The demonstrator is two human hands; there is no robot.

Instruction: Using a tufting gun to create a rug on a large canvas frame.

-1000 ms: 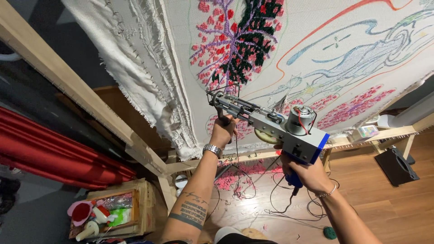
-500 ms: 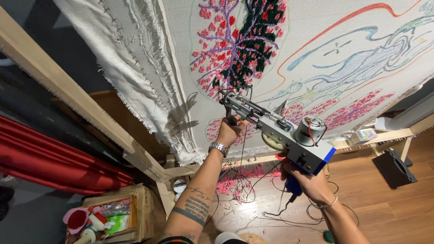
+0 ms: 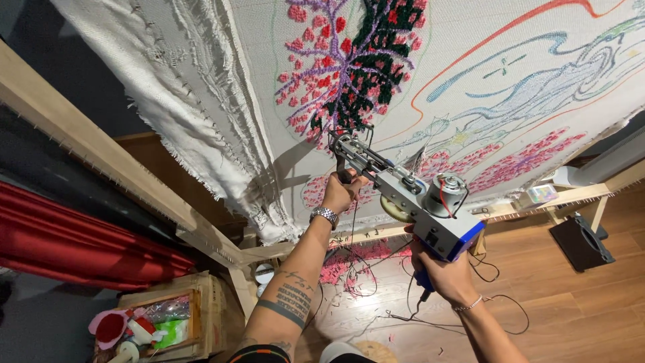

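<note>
My left hand (image 3: 341, 191) is closed on the front handle of the tufting gun (image 3: 410, 198) — my right hand (image 3: 440, 275) is clamped round its rear grip — tip touching the stretched cloth (image 3: 470, 74) at the dark yarn patch.

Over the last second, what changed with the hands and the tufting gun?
The tufting gun climbed slightly up the cloth, its tip into the pink and black patch. Both grips stayed: left hand on the front handle, right hand on the rear one.
</note>
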